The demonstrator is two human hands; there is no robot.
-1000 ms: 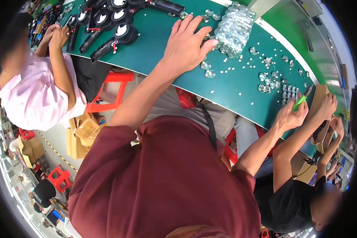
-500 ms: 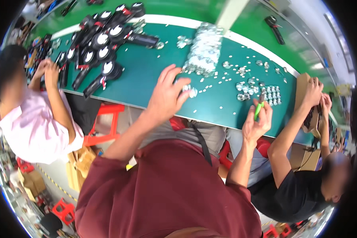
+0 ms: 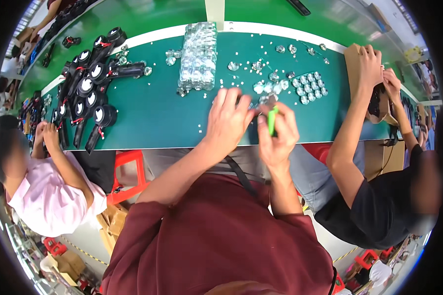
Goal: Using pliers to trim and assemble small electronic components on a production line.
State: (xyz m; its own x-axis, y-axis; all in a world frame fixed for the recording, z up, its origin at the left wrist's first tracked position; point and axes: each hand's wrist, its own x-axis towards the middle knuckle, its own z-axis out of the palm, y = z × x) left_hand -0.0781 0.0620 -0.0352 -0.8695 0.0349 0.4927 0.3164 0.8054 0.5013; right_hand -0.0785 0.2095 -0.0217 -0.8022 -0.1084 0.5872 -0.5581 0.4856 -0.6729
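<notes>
My right hand (image 3: 279, 135) is closed around green-handled pliers (image 3: 272, 119), their metal jaws pointing away from me toward small clear round parts (image 3: 279, 86). Close beside it on the left, my left hand (image 3: 226, 117) has its fingers bent and brought together near the jaws. Motion blur hides what its fingertips hold. A sheet of joined clear round parts (image 3: 310, 88) lies to the right of the pliers. Beyond my left hand stands a stack of similar clear parts (image 3: 198, 56) in transparent wrap.
Black handheld devices with round heads (image 3: 91, 86) are heaped at the left of the green table (image 3: 157, 115). Small white bits are scattered across the middle. One person in pink sits at left; another in black at right handles a cardboard box (image 3: 353, 66).
My hands have come together; the right moved left with the pliers, and the left went from spread fingers to bent ones. The whole view has shifted and turned.
</notes>
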